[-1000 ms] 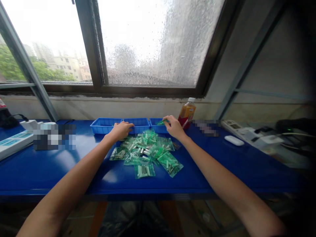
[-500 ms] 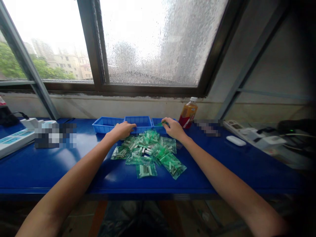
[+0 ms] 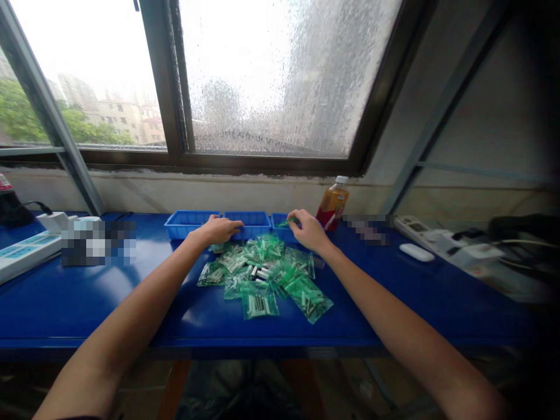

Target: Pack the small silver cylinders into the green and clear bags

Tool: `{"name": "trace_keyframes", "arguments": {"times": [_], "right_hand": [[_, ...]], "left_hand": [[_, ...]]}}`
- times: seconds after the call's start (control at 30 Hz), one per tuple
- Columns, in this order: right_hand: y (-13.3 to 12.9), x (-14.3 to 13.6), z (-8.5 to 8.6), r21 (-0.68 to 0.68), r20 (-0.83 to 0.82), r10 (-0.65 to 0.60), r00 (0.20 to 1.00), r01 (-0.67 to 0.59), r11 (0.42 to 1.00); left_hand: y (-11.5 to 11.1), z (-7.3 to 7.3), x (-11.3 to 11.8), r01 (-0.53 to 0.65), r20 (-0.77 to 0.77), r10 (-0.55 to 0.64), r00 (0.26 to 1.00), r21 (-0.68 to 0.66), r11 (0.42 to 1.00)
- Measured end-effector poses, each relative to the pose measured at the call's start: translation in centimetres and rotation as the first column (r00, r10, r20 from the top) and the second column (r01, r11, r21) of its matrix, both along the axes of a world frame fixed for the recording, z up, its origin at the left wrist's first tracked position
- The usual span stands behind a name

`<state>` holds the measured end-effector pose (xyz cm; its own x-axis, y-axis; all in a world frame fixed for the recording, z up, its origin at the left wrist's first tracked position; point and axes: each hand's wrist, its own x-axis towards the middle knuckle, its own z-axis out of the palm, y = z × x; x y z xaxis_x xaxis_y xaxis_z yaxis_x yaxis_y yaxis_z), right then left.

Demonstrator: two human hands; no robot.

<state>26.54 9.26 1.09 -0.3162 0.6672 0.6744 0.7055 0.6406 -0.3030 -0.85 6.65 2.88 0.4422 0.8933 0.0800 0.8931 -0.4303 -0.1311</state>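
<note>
A heap of green-tinted clear plastic bags (image 3: pixel 262 256) with small metal and pale pieces inside lies on the blue table. Behind it stand three blue plastic bins side by side: a left bin (image 3: pixel 186 220), a middle bin (image 3: pixel 254 220) and a right bin (image 3: pixel 277 233). Across the front of the left and middle bins lies my left hand (image 3: pixel 217 230), its visible fingers stretched out and nothing seen in them. At the right bin, my right hand (image 3: pixel 306 229) pinches a small green plastic bag (image 3: pixel 283 223) over the bin; its fingers partly cover the bag.
Right of the bins stands a bottle of amber drink (image 3: pixel 333 204). A white oval case (image 3: pixel 416 252) and a power strip (image 3: pixel 455 248) lie at the right. Another power strip (image 3: pixel 26 251) and a dark bottle (image 3: pixel 13 204) are at the left. A window (image 3: pixel 271 81) rises behind.
The view has shifted slightly, so the table things appear a little lower. Both hands keep nearly the same places at the bins, the right one with the green bag at its fingertips.
</note>
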Motion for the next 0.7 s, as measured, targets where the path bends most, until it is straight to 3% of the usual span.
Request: {"name": "trace_keyframes", "arguments": {"times": [0.17,0.33,0.4,0.47,0.53,0.57,0.63,0.7], "right_hand": [[-0.1,-0.2,0.4,0.009,-0.159,-0.026,0.987,0.028,1.0],[-1.4,-1.0,1.0,0.071,-0.277,0.015,0.961,0.005,0.997],[-2.7,-1.9,1.3,0.122,-0.263,0.057,0.963,-0.025,0.992],[-4.4,-3.0,1.6,0.184,-0.233,0.096,0.968,-0.053,0.982],[-6.1,-4.2,2.0,0.237,-0.209,0.14,0.968,-0.089,0.967],[-6.8,-4.7,2.1,0.256,-0.201,0.16,0.967,-0.106,0.961],[-7.8,-5.4,2.3,0.266,-0.197,0.199,0.96,-0.143,0.953],[-8.2,-5.8,2.3,0.207,-0.23,0.222,0.948,-0.175,0.963]], "left_hand": [[0.2,0.0,-0.4,0.047,0.047,-0.042,0.998,-0.096,0.994],[-1.3,0.2,0.1,0.046,0.292,-0.081,0.953,0.127,0.991],[-2.2,0.6,1.2,0.036,0.519,-0.107,0.848,0.145,0.989],[-3.2,1.1,2.6,0.081,0.761,-0.085,0.643,0.042,0.996],[-4.2,1.5,4.1,0.173,0.886,-0.014,0.463,-0.075,0.982],[-4.6,1.6,4.6,0.216,0.911,0.005,0.413,-0.104,0.971],[-5.2,1.6,5.3,0.225,0.927,-0.019,0.375,-0.071,0.972],[-5.5,1.5,5.3,0.109,0.9,-0.137,0.414,0.1,0.989]]}}
